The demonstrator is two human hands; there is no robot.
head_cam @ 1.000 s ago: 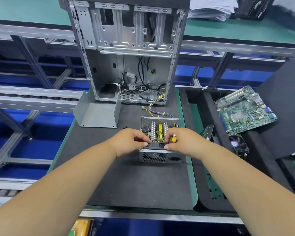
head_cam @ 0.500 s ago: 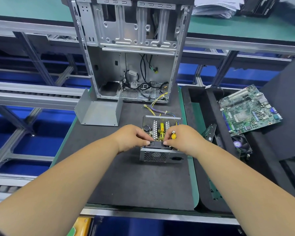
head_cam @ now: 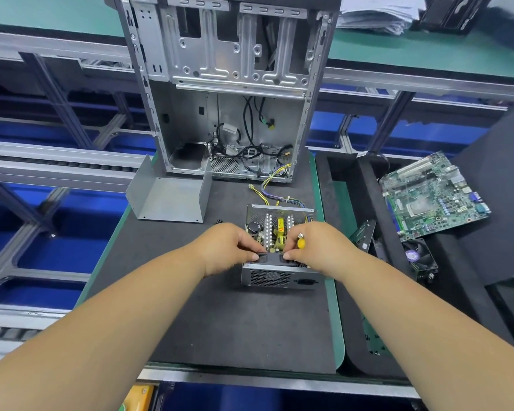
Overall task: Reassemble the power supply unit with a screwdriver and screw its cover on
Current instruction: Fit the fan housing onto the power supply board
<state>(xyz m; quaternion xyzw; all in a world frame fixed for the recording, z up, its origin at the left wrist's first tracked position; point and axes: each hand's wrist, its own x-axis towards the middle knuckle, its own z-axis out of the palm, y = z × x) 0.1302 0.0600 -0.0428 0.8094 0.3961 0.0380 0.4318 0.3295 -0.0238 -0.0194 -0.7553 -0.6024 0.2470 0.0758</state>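
The open power supply unit (head_cam: 279, 277) sits on the black mat, its circuit board, heatsinks and yellow transformer exposed. At its near end lies a black fan (head_cam: 272, 258). My left hand (head_cam: 229, 250) pinches the fan's left side. My right hand (head_cam: 321, 247) pinches its right side with the thumb and also holds a yellow-handled screwdriver (head_cam: 301, 243) tucked among its fingers. The grey U-shaped cover (head_cam: 166, 200) lies apart, to the far left of the unit. Small black screws (head_cam: 218, 221) lie next to the cover.
An empty computer case (head_cam: 229, 93) stands behind, and coloured wires (head_cam: 275, 188) run from it to the unit. On the right are a black foam tray (head_cam: 365, 307), a green motherboard (head_cam: 433, 194), a cooler fan (head_cam: 419, 258) and an expansion card (head_cam: 364, 235).
Both hands stay on the fan at the unit's near end. Only my view has shifted slightly.
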